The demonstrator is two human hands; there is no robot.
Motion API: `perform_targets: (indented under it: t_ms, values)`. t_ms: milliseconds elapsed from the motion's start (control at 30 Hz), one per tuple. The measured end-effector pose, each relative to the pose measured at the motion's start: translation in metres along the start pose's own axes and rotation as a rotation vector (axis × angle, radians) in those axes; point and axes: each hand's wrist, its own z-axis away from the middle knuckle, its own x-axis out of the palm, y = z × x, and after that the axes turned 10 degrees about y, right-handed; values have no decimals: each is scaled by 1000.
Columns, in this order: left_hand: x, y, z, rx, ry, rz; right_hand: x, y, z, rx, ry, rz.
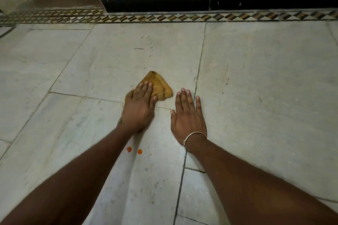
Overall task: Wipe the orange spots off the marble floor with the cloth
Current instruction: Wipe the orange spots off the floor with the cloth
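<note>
- The marble floor [256, 78] fills the view in pale grey slabs. The slabs right around the cloth show no orange.
- The left hand [139, 109] lies palm-down on the cloth. Its fingers [146, 87] are straight and close together, pressing down rather than gripping, with nothing pinched or curled round.
- The right hand [188, 115] rests flat on bare floor just beside the cloth. Its fingers [183, 97] are straight and slightly spread and hold nothing; it looks like a prop for the body's weight.
- The cloth [161, 87] is a folded mustard-brown wedge lying on the floor under the left fingers. Its pointed far end and right edge stick out past the fingertips, and its near part is hidden beneath the palm.
- The orange spots [129, 149] are two clear blobs with a faint fleck to their right. They lie nearer the person, close beside the left forearm and behind the wrist, apart from the cloth.
- As I judge it, the wiping is not finished, since these spots are untouched. The cloth sits beyond them and would need drawing back toward the person to reach them.
</note>
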Motion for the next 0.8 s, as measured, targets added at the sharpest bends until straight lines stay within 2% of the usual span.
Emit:
perform_targets:
  t_ms: [133, 200, 300, 367, 400, 500, 567, 600, 667, 733, 800]
  values:
    - [1, -38, -21, -194, 1, -41, -2, 2, 2, -6, -16, -4]
    - [-2, -27, 1, -249, 60, -64, -2, 1, 1, -6, 7, -10]
    - [3, 24, 27, -74, 46, -4, -2, -2, -1, 11, 17, -8]
    - [10, 43, 7, 82, 36, 23, -2, -1, -1, 20, 26, -6]
    - [10, 43, -8, 90, 19, 17, -2, 0, -1, 22, 26, -2]
    - [11, 8, -30, -114, 36, -32, -2, 3, 2, 27, 14, 4]
    - [7, 3, -10, -264, 47, -44, -3, 2, 3, 41, 15, -9]
    - [6, 13, 7, -273, 73, -48, -2, 1, 2, 55, 30, -21]
    - [8, 46, 35, -142, 104, -9, -3, -1, 0, 78, 51, -36]
    - [14, 57, 22, 63, 90, 7, -3, -1, -2, 99, 64, -40]
    - [17, 39, -5, 42, 50, 6, -1, 0, 0, 86, 50, -41]
